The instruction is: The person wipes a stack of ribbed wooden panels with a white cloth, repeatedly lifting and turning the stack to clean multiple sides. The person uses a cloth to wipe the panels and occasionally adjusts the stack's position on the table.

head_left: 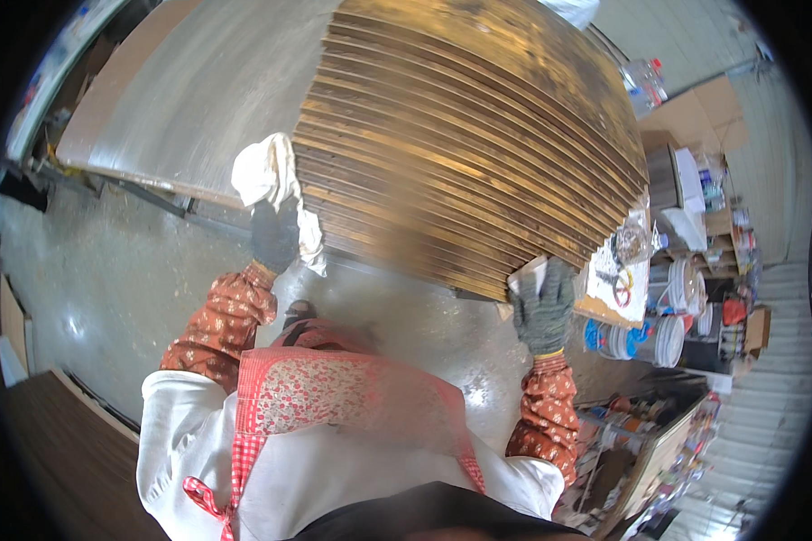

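Long brown-stained wooden strips with dark grooves [451,144] lie side by side across the worktable. My left hand [273,236], in a dark glove, is closed on a white cloth [263,171] at the left ends of the strips; a tail of the cloth hangs over the table's near edge. At the near right corner, my right hand [547,307], in a grey-green knitted glove, holds a small pale pad [529,275] against the strips' ends. Whether the pad is folded paper or cloth, I cannot tell. A hazy smear blurs the middle of the view.
The bare grey tabletop [198,99] extends left of the strips. A white sheet [627,293] with a clear plastic bag [632,242] covers the right corner. Beyond stand white buckets [669,341], a clear bottle [645,86] and cluttered shelves [641,451]. Concrete floor [108,279] surrounds me.
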